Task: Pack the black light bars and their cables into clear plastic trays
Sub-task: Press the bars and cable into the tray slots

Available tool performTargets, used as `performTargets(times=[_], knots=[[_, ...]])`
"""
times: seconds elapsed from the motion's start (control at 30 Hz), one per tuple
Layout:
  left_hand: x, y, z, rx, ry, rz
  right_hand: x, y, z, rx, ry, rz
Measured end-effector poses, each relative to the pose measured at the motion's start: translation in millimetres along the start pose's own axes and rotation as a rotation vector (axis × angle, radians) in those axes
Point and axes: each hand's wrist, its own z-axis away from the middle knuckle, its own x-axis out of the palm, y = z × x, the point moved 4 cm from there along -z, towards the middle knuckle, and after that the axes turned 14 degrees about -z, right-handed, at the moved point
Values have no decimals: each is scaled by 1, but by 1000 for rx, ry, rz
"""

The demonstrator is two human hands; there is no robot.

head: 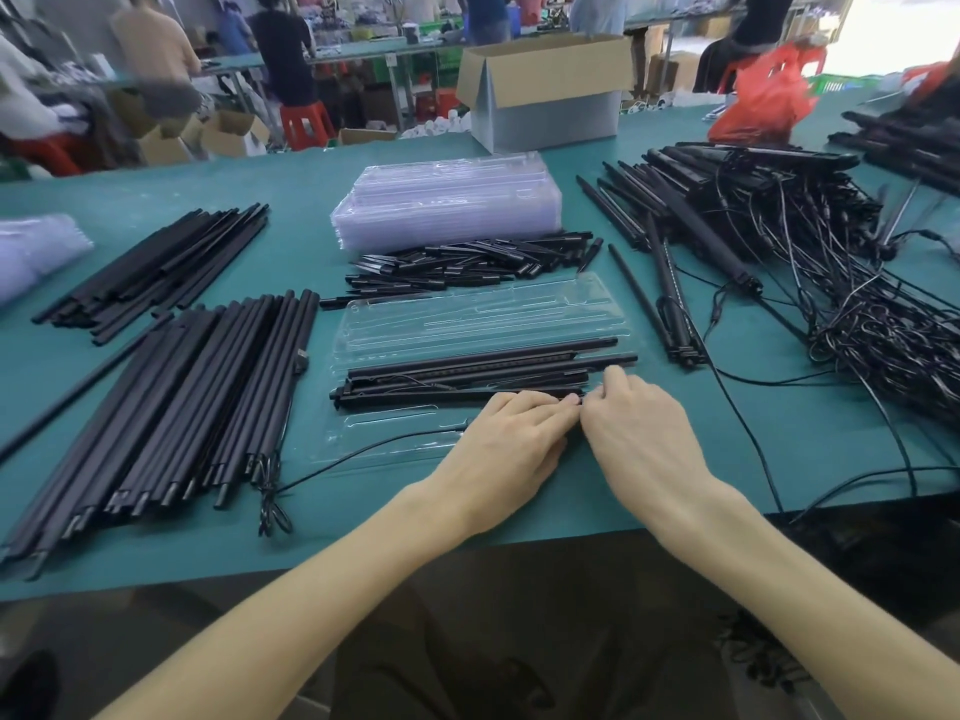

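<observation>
A clear plastic tray [483, 314] lies open on the green table in front of me. Several black light bars [467, 374] lie side by side across its middle. Both my hands rest at the bars' right end: my left hand [511, 441] and my right hand [636, 426] meet fingertip to fingertip, pinching the end of the nearest bar. A thin black cable [363, 452] runs from under my left hand across the tray's near edge to the left.
A stack of empty clear trays [447, 200] stands behind, with short black pieces [467, 265] heaped before it. Bundles of black rods [171, 407] lie left. A tangle of bars with cables [805, 262] fills the right. A cardboard box [545, 90] stands far back.
</observation>
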Motion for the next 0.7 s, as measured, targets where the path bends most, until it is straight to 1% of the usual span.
performTargets(times=[0.07,0.17,0.2,0.27,0.33,0.37,0.4,0.47,0.53,0.57,0.63,0.7], knots=[[-1,-3,-2,-11,-5,54,6,-7,5,-6,-4,47],[-6,-11,-7,32,-71,224,8,-14,8,7,10,90],[-10,-16,-7,15,-73,280,8,-15,8,0,20,99],[-19,-35,-3,-114,-15,328,7,-17,8,9,46,139],[-27,-60,6,-253,55,287,9,-17,9,29,25,190],[-30,-74,10,-316,59,236,11,-17,10,31,7,198],[-31,-86,16,-375,30,172,12,-16,10,36,-5,197],[-29,-107,28,-459,-100,65,9,-17,9,55,-4,206],[-23,-113,42,-460,-211,30,6,-18,8,75,-10,225],[-21,-112,47,-445,-234,25,6,-18,8,81,-25,231],[-19,-111,51,-427,-241,22,7,-19,8,85,-49,221],[-23,-115,46,-444,-194,40,6,-19,9,94,-61,215]])
